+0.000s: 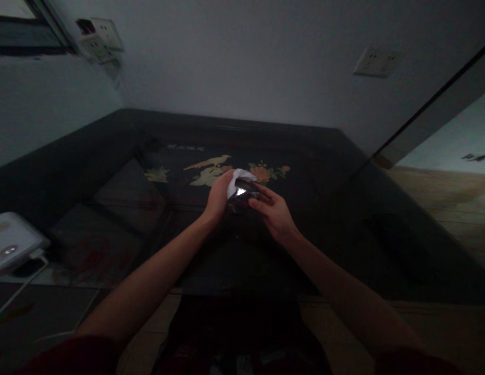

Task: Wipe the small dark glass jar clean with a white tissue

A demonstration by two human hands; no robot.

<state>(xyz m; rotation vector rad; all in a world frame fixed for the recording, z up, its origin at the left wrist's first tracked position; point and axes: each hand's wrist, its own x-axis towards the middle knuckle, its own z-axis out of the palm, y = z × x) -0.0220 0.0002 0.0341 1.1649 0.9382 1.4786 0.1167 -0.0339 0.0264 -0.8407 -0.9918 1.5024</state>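
Between my two hands, above the dark glossy tabletop (pixel 328 219), is a small dark shiny object (pixel 245 186) with a bright reflection on its face; its kind I cannot make out. My left hand (pixel 220 195) is closed on a crumpled white tissue (pixel 235 179), which presses against the object's left and far side. My right hand (pixel 274 209) grips the object from the right, thumb nearer me and fingers along its far edge. The palm side of my left hand is hidden.
A bird-and-flower picture (pixel 211 169) decorates the tabletop beyond my hands. At the left edge sits a white device (pixel 15 242) with a white cable (pixel 25 286). Wall sockets (pixel 377 61) are on the back wall, with a plug or adapter (pixel 97 48) in the left corner.
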